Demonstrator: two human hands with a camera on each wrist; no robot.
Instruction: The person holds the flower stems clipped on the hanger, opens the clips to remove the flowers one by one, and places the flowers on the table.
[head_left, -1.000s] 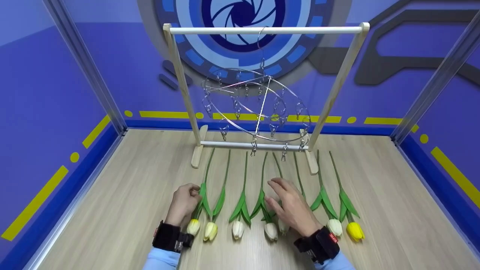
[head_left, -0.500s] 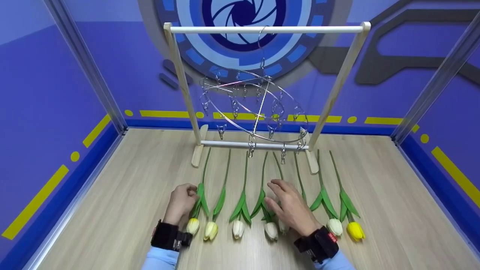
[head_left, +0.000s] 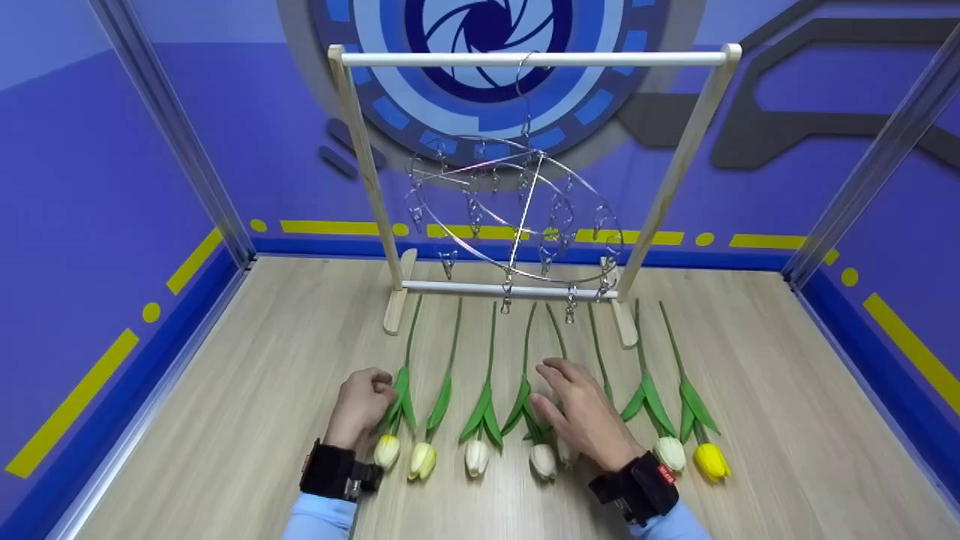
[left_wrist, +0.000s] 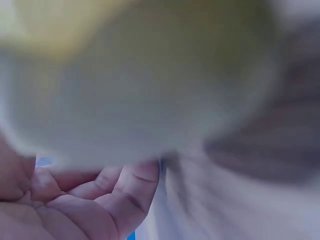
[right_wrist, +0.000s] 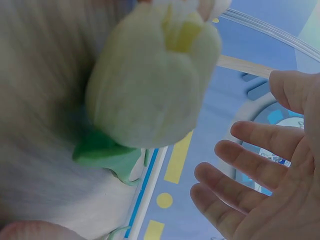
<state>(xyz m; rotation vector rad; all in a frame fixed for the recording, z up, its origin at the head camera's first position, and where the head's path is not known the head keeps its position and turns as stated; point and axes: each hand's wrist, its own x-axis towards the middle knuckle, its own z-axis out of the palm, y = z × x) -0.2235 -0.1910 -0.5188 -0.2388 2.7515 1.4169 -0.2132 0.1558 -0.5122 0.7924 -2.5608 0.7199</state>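
Observation:
Several tulips lie in a row on the table, blooms toward the person. My left hand (head_left: 361,407) is beside the leaves of the leftmost tulip (head_left: 387,452), a yellow-and-white one, with its fingers loosely bent. In the left wrist view a blurred bloom (left_wrist: 140,95) covers much of that hand (left_wrist: 95,205). My right hand (head_left: 586,412) hovers over the middle-right tulips with fingers spread, partly hiding a white bloom (head_left: 566,454) and a stem (head_left: 598,349). The right wrist view shows this hand (right_wrist: 265,175) holding nothing, with a white tulip (right_wrist: 150,85) close by.
Behind the stems stands a wooden rack (head_left: 532,59), its feet close to the stem ends. A wire hanger (head_left: 517,217) with several small metal clips hangs from its top bar. Blue printed panels (head_left: 82,247) wall in the table (head_left: 225,450) on three sides.
The leftmost tulip's stem and leaves have shifted slightly left, and my left hand has edged left from the leaves. The wire hanger sways a little. My right hand has stayed nearly still.

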